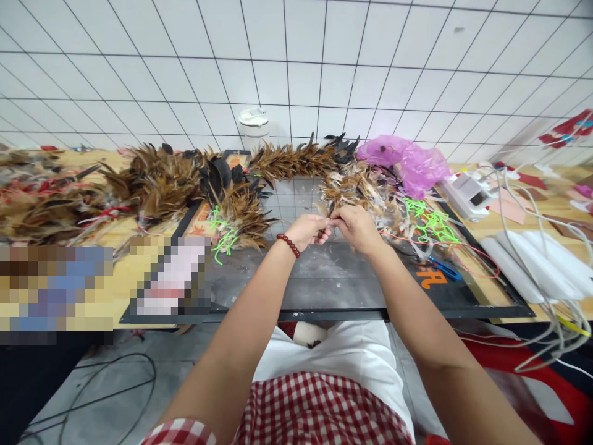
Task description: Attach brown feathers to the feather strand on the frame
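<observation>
My left hand (pixel 311 230), with a red-brown bead bracelet (pixel 288 245) at the wrist, is closed in a pinch above the dark tabletop board (pixel 296 272). Fingertip to fingertip with it, my right hand (pixel 354 226) pinches too. Whatever lies between the fingers is too small to make out. Behind my right hand spreads a pile of loose brown and white feathers (pixel 356 188). To the left of my hands lies a brown feather bundle (pixel 243 213) with bright green ties (pixel 225 238). A long strip of brown feathers (pixel 296 159) runs along the back.
More feather bundles (pixel 162 179) cover the left side. At the right are green strings (pixel 430 222), blue-handled snips (pixel 445 268), a purple plastic bag (pixel 405 162), a white power box (pixel 470 194) and tangled cables (pixel 551 290). A white lidded cup (pixel 254 127) stands by the tiled wall.
</observation>
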`<state>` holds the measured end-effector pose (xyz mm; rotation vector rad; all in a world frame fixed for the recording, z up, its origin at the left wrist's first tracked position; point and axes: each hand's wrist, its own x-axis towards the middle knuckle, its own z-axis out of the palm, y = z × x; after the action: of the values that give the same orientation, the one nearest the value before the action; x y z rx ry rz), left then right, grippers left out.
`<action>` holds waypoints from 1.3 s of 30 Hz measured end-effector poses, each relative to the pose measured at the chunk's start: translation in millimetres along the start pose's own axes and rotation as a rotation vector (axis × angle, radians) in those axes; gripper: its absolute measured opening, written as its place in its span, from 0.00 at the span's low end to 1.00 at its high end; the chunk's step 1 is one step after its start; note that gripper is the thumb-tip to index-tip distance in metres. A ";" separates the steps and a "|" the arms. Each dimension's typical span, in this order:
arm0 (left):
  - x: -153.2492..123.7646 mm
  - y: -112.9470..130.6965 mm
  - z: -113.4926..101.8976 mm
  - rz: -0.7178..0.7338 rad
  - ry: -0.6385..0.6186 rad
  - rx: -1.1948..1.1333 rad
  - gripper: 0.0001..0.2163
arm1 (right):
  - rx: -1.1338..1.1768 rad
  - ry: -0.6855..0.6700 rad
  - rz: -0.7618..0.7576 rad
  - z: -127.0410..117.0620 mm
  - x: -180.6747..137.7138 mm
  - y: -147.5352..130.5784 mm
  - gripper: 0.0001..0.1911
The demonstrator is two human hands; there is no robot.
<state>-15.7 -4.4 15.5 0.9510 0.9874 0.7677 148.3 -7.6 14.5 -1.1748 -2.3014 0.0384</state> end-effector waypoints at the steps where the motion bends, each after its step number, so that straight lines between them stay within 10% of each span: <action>1: -0.1 0.3 -2.7 -0.011 -0.041 -0.007 0.09 | 0.026 0.005 0.002 -0.4 0.2 0.2 0.11; 7: 4.9 0.8 -6.0 0.120 0.169 -0.064 0.08 | -0.054 0.054 0.152 -7.9 0.3 12.7 0.14; 15: 7.1 4.3 -4.6 0.197 0.360 -0.219 0.06 | 0.031 -0.392 0.081 -15.3 -5.6 29.4 0.06; 25: 7.6 -2.4 3.1 0.133 0.125 -0.346 0.06 | 1.123 0.213 0.660 8.5 11.4 4.7 0.16; 39: 7.5 -2.0 7.4 0.179 0.247 -0.262 0.07 | 1.219 0.434 0.676 3.1 12.7 7.9 0.15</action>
<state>-6.0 -0.9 13.0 0.7335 0.9925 1.1568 146.7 7.5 15.6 -1.0140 -1.0156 1.1202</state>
